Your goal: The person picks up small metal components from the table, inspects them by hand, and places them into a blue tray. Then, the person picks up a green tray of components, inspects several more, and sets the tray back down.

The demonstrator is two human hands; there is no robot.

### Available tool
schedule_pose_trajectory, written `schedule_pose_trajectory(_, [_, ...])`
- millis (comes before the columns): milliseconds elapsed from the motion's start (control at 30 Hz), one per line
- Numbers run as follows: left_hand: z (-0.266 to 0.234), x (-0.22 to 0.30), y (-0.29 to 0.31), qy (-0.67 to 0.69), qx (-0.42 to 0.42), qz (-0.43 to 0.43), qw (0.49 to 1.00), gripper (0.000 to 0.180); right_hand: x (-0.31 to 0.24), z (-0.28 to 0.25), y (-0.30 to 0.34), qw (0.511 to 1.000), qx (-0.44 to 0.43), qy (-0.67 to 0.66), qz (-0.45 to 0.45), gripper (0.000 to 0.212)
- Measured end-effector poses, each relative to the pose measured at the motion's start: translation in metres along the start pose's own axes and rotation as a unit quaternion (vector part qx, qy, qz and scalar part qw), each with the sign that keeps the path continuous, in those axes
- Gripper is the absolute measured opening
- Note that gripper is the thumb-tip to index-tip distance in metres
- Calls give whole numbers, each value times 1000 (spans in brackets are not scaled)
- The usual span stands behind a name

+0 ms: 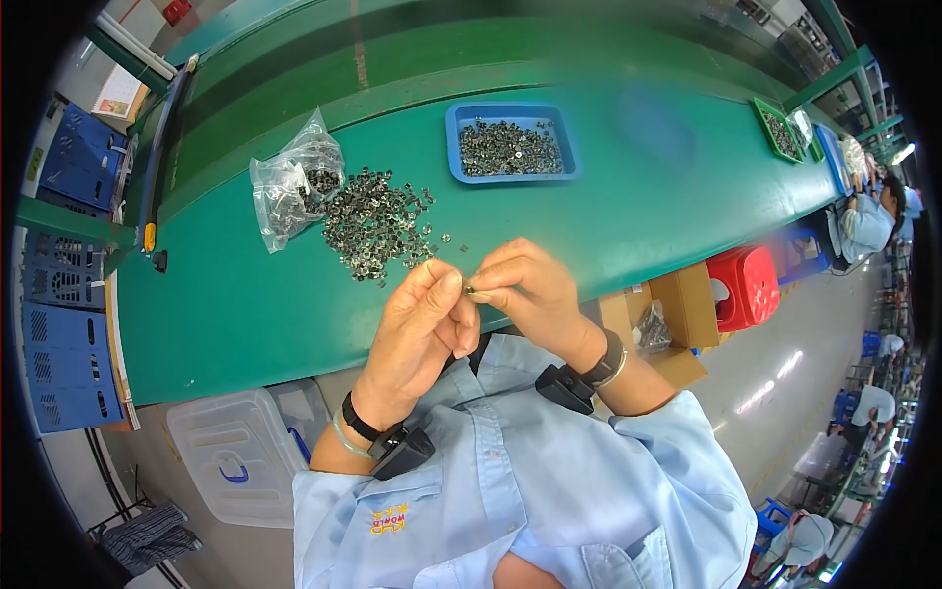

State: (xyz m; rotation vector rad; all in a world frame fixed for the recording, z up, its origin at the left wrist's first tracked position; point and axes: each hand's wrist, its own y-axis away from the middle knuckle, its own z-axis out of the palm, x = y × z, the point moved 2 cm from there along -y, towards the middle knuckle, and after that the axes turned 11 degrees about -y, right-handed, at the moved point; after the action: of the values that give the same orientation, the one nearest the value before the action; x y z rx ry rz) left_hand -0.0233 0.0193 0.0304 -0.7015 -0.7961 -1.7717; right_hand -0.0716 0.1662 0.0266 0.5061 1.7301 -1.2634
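Note:
My left hand (422, 319) and my right hand (530, 290) meet just over the near edge of the green bench. Between their fingertips is a small metal part (469, 291), dark and shiny, too small to name; both hands pinch at it. Just beyond my left hand spreads a loose pile of small metal parts (368, 226), silver and dark. Against that pile lies a clear plastic bag (285, 191) with more of them in it. Farther back, a blue tray (515, 180) holds a layer of similar parts.
The green bench top (235, 324) runs across the view. A green tray (778, 131) of small parts sits at its far right. Below the bench are an open cardboard box (687, 304), a red stool (744, 287) and a clear lidded bin (235, 461). Other people sit farther right.

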Motion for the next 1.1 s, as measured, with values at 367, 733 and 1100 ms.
schedule_pose_trajectory(367, [2, 3, -1, -32, 45, 9, 998, 17, -2, -18, -21, 993, -1, 111, -45, 11])
schedule_pose_trajectory(733, [-42, 0, 15, -24, 117, 35, 992, 15, 24, -39, -64, 948, -36, 316, 21, 14])
schedule_pose_trajectory(1100, [-33, 1, 4, -74, 101, -2, 992, 15, 31, -7, -28, 936, -150, 316, 30, 15])
